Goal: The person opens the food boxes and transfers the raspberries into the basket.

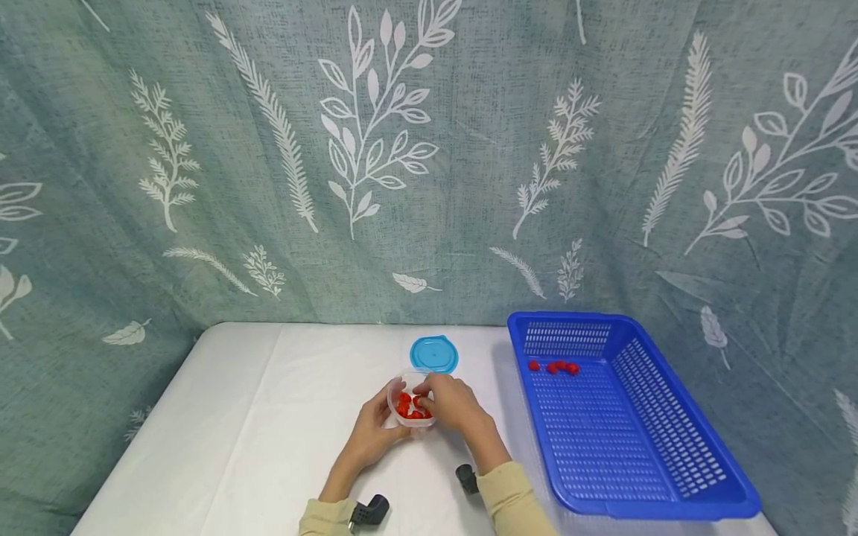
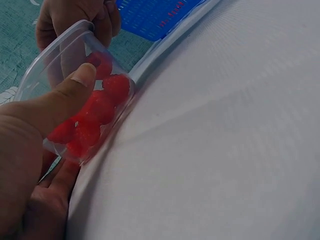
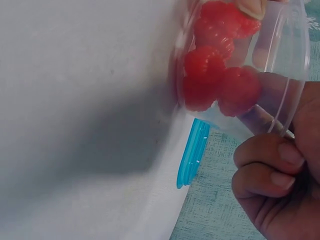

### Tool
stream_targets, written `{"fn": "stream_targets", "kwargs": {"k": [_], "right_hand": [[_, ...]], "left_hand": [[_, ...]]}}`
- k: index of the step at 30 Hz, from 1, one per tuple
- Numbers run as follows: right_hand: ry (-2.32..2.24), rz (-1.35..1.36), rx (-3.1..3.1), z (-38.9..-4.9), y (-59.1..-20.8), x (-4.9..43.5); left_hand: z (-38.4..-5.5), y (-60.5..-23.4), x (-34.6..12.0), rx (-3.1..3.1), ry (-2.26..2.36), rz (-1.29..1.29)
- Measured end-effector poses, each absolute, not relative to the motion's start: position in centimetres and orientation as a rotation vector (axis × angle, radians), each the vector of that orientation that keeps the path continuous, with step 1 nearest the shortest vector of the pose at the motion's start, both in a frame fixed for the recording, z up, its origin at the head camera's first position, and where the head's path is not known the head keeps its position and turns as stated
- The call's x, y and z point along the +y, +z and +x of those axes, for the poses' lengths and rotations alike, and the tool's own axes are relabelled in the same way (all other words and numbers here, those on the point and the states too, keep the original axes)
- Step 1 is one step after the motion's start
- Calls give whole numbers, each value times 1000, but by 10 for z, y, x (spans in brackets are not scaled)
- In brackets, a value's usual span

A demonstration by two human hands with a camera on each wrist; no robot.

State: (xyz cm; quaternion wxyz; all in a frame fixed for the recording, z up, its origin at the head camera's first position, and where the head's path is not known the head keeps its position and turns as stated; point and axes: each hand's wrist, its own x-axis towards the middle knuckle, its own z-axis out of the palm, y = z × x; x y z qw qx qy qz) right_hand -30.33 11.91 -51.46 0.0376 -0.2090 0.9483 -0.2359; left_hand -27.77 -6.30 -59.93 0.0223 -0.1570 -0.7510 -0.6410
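Note:
My left hand grips a small clear plastic container, its thumb on the near wall and the other fingers at the far side and beneath. Several red raspberries lie in the container. Reaching over the rim, my right hand has its thumb and index finger inside, pinching a raspberry. Its other fingers are curled outside by the rim in the right wrist view. Just behind the container, a blue lid lies flat on the table.
A large blue plastic basket stands at the right of the white-covered table. Several raspberries lie near its back left corner. A green leaf-patterned curtain hangs behind the table.

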Motion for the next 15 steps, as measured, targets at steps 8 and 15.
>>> {"fn": "stream_targets", "kwargs": {"k": [8,15], "right_hand": [[-649,-616,2946,-300,-515,115],[-625,-607,2925,-302,-514,115]], "left_hand": [[-279,-601,-63,-2314,-1992,-498],[-277,-600,-63,-2306,-1969,-538]]}}
